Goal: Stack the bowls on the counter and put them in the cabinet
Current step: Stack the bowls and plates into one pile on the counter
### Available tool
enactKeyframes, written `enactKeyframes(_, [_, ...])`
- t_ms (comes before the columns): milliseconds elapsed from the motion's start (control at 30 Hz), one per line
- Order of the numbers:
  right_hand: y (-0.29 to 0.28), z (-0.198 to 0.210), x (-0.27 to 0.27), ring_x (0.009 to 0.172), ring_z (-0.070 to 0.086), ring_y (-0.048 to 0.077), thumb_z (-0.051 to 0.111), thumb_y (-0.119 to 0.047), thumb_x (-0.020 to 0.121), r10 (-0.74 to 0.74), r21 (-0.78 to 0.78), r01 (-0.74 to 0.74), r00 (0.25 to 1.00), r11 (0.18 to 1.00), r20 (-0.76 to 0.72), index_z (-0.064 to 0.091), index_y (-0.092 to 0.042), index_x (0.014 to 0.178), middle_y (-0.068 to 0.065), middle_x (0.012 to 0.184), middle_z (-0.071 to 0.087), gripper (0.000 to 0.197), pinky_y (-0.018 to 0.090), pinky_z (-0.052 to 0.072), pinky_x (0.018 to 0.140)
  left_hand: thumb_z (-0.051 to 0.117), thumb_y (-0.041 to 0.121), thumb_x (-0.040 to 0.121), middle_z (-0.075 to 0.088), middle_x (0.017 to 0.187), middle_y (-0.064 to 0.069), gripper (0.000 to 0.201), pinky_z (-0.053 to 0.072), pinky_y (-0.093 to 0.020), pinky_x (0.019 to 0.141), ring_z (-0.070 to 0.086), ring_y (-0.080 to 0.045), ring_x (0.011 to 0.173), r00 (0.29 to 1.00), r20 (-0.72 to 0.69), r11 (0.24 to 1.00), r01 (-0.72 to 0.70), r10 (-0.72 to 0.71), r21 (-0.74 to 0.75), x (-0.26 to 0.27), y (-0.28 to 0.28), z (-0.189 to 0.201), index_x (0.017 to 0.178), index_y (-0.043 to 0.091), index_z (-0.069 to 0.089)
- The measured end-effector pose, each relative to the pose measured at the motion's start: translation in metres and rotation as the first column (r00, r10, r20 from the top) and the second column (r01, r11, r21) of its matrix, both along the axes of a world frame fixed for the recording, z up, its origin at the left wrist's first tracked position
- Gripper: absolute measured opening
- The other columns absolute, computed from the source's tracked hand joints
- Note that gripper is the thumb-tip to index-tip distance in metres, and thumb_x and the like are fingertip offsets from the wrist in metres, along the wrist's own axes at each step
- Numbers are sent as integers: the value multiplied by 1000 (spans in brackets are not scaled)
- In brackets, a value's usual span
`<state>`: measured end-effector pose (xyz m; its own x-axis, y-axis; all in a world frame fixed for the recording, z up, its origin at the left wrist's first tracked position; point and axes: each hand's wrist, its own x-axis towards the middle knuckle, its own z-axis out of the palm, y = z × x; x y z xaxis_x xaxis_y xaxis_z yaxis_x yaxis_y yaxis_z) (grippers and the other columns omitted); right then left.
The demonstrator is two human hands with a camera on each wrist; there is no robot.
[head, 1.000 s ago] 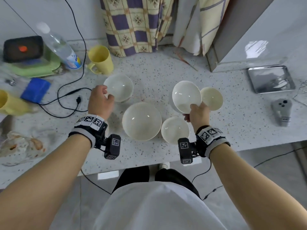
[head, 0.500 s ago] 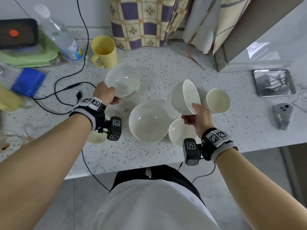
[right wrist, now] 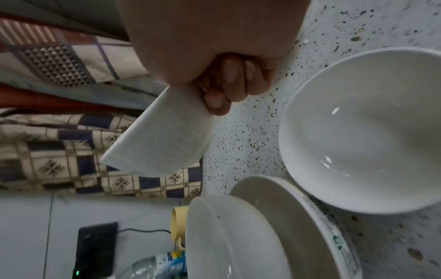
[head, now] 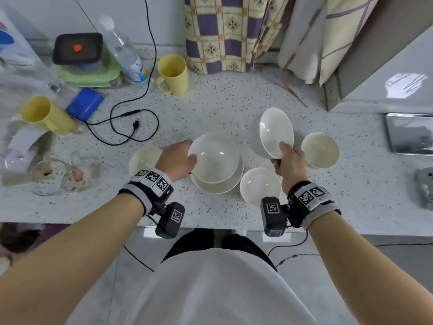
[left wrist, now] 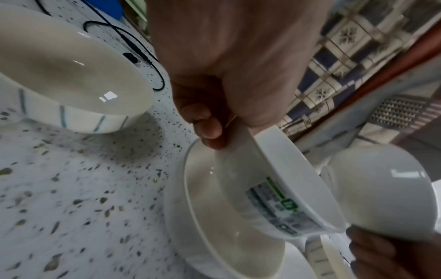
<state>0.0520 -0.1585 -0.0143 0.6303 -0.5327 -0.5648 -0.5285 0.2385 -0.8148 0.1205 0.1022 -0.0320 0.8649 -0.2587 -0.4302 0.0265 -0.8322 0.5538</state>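
My left hand (head: pixel 181 158) pinches the rim of a white bowl (head: pixel 213 158) and holds it tilted inside the large white bowl (head: pixel 222 187) on the counter. The left wrist view shows a label on the held bowl (left wrist: pixel 284 190) above the large bowl (left wrist: pixel 214 222). My right hand (head: pixel 284 157) grips another white bowl (head: pixel 274 131) by its rim, lifted and tilted, also seen as the tilted bowl (right wrist: pixel 162 136) in the right wrist view. A small white bowl (head: pixel 259 186), a cream bowl (head: pixel 319 150) and a blue-striped bowl (head: pixel 143 159) stand on the counter.
A yellow mug (head: pixel 173 75), a tipped yellow mug (head: pixel 44 113), a water bottle (head: pixel 124 52), a blue box (head: pixel 84 106) and a black cable (head: pixel 131 120) lie at the back left. A metal tray (head: pixel 410 132) and grey device (head: pixel 425 186) are right. The cabinet (head: pixel 386 73) stands back right.
My left hand has carried its bowl from the back left to the right and down into the large bowl. My right hand keeps its bowl lifted and tilted.
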Motion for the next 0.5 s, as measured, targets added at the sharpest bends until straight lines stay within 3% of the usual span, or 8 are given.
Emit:
enactKeyframes(67, [0,3,-1,63,48,10,47,-23,96,83,-73,-82,997,994,4,55,-25,82,-1,77,55,17,20,40,54,49,22,94,70,107,-9,36,58,-40,70,67,-29,82,998,53,998,35,-38,60,-7,-4,-10,130,16,54])
enactKeyframes(133, [3,4,1,66,49,10,46,-21,96,242,-147,-236,970,961,24,60,-21,90,-4,76,55,16,16,42,51,51,22,94,70,112,-10,46,57,-40,75,68,-32,91,995,81,993,46,-54,105,-10,-7,-18,140,19,46])
enactKeyframes(267, [13,5,10,77,55,11,44,-22,98,569,-351,-548,821,759,-49,56,-13,118,-6,88,58,25,22,47,56,52,22,93,71,110,-11,52,56,-42,78,67,-33,94,994,98,987,24,-40,161,-9,-12,-27,143,20,39])
enactKeyframes(367, [22,-2,14,79,61,14,47,-27,97,624,-438,-614,769,656,-143,51,-14,125,-4,90,59,31,39,59,65,51,19,92,70,104,-11,53,52,-38,70,66,-32,89,992,113,967,24,-55,255,-9,-17,-29,143,20,38])
enactKeyframes(500, [26,-11,16,69,61,11,50,-31,96,600,-461,-623,769,632,-218,52,-14,122,-11,83,55,30,48,60,70,50,14,91,68,97,-9,45,42,-35,59,54,-26,71,986,122,930,58,-109,364,-11,-26,-24,135,14,41])
